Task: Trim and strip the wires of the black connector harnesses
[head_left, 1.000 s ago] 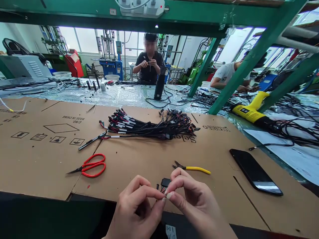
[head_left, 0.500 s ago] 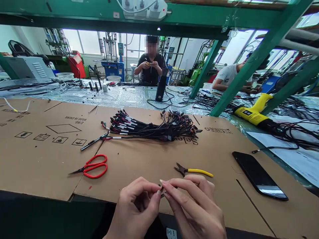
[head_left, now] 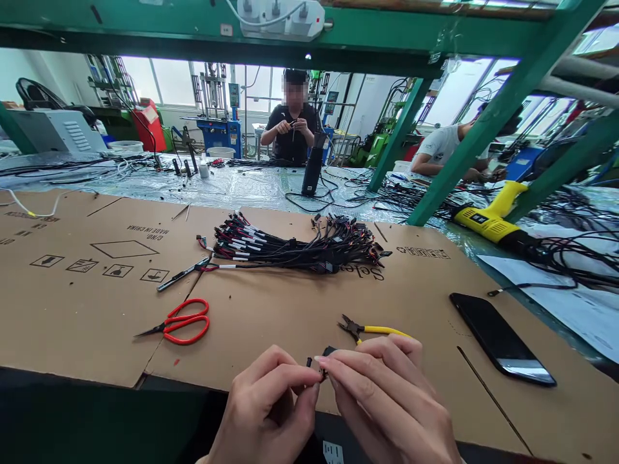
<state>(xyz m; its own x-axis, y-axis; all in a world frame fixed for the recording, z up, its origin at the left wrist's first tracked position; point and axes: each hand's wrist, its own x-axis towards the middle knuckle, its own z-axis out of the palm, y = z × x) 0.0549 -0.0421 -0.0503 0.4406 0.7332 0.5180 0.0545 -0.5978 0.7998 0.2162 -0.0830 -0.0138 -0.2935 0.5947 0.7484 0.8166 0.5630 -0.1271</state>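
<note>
Both of my hands meet at the bottom centre, over the near edge of the cardboard sheet (head_left: 290,309). My left hand (head_left: 265,412) and my right hand (head_left: 387,406) pinch a small black connector (head_left: 325,356) with thin wires between their fingertips; most of it is hidden by my fingers. Just beyond my right hand lie yellow-handled cutters (head_left: 374,330). A bundle of black wire harnesses (head_left: 294,245) with red and white ends lies further back on the cardboard.
Red scissors (head_left: 178,325) and a black tool (head_left: 182,274) lie to the left. A black phone (head_left: 500,338) lies at the right, a yellow heat gun (head_left: 488,219) behind it. Green frame posts (head_left: 464,142) rise at the right. Two other people work at the far side.
My hands stayed together at the bottom centre, turning the small connector; it showed above my fingers a second ago, then was nearly hidden, and now peeks out again.
</note>
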